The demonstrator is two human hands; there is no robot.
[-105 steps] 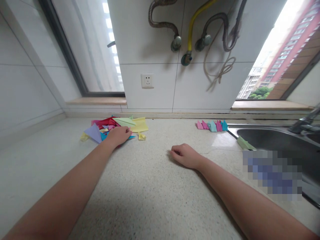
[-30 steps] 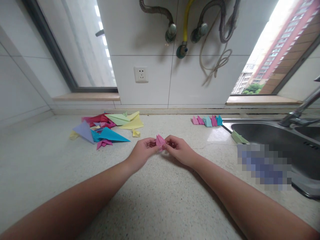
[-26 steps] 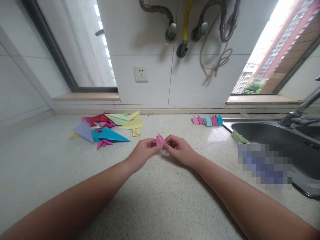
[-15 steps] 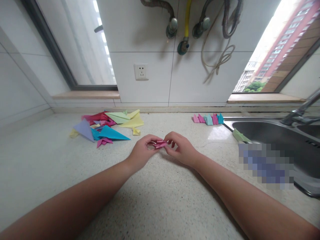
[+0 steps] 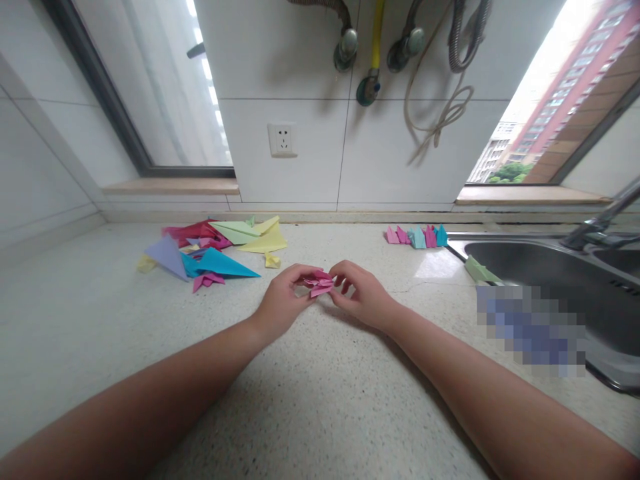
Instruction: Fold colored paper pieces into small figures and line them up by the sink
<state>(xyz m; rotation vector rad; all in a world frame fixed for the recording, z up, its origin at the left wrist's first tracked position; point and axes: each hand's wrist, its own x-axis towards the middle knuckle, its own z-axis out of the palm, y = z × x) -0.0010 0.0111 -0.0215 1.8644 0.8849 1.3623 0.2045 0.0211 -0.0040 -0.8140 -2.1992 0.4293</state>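
Between my two hands, just above the speckled countertop, is a small pink folded-paper piece (image 5: 319,285) with several flaps spread apart. My left hand (image 5: 286,295) grips its left side between thumb and fingers. On the right side, my right hand (image 5: 361,295) pinches the edge with curled fingers; part of the paper is hidden by the fingertips. Left of my hands lies a loose pile of folded papers, among them a blue paper plane (image 5: 225,265), a lilac one (image 5: 169,257), and a small yellow folded piece (image 5: 272,261).
A row of small folded-paper figures (image 5: 417,238) stands near the wall at the right. Beside the sink (image 5: 545,267) lies a green folded paper (image 5: 481,271), with a blurred-out patch (image 5: 530,330) next to it. A wall socket (image 5: 283,141) and pipe valves are behind.
The pink paper's flaps have spread and show more of their surface. My fingers have shifted slightly around it, and both hands stay in nearly the same place.
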